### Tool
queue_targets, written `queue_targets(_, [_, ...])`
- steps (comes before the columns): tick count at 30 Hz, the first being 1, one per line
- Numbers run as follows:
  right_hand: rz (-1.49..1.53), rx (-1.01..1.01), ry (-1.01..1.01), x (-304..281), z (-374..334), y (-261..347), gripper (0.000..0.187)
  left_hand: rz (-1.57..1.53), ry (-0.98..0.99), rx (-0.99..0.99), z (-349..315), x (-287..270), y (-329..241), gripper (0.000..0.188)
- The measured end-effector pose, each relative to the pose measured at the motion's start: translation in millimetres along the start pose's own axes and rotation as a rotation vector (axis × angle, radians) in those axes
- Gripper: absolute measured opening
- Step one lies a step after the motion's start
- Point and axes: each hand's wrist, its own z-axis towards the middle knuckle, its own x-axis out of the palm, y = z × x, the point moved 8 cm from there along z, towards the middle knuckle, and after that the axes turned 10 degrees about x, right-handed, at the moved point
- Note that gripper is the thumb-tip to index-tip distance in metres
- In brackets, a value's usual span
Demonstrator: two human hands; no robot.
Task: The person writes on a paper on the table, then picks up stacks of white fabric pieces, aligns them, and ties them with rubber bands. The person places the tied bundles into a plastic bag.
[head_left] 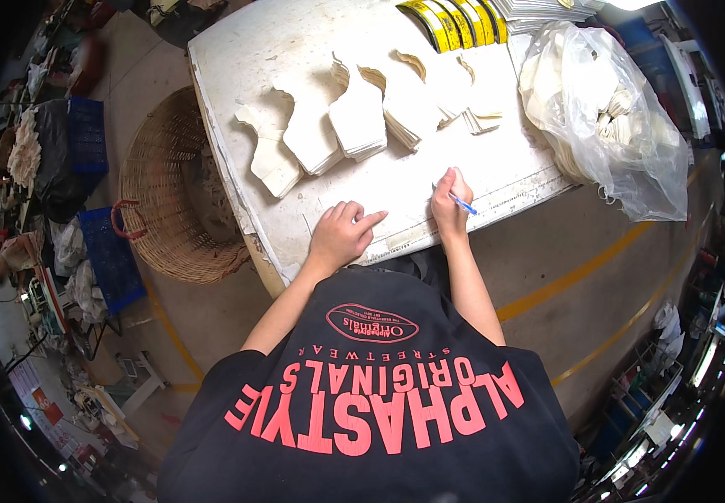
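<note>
Near the front edge of a white-topped table, my right hand is closed around a blue-and-white pen. The pen's tip is hidden by my fingers. To its left, my left hand rests on the tabletop with its fingers stretched out, holding nothing. Beyond both hands stands a row of several stacks of cream, curved-edged cut pieces; the leftmost stack is nearest my left hand, and a thick middle stack lies farther back.
Yellow-and-black curved pieces lie at the table's far edge. A clear plastic bag of cream pieces sits on the right end. Close to the table's left side is a wicker basket on the floor; blue crates stand farther left.
</note>
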Motion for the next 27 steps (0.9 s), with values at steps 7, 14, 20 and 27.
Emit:
queue_targets(7, [0.011, 0.012, -0.008, -1.1, 0.3, 3.5, 0.036, -0.014, 0.002, -0.006, -0.5, 1.3, 0.8, 0.044])
queue_targets(14, [0.017, 0.04, -0.036, -2.7, 0.0, -4.0, 0.036, -0.015, -0.022, -0.007, 0.7, -0.5, 0.1, 0.045])
queue_targets(20, [-0.047, 0.031, -0.031, -1.0, 0.6, 0.9, 0.036, -0.027, -0.034, -0.006, 0.9, -2.7, -0.3, 0.045])
queue_targets(27, [-0.039, 0.016, -0.074, -2.7, -0.9, 3.2, 0.036, -0.032, -0.038, -0.004, -0.1, -2.3, -0.4, 0.046])
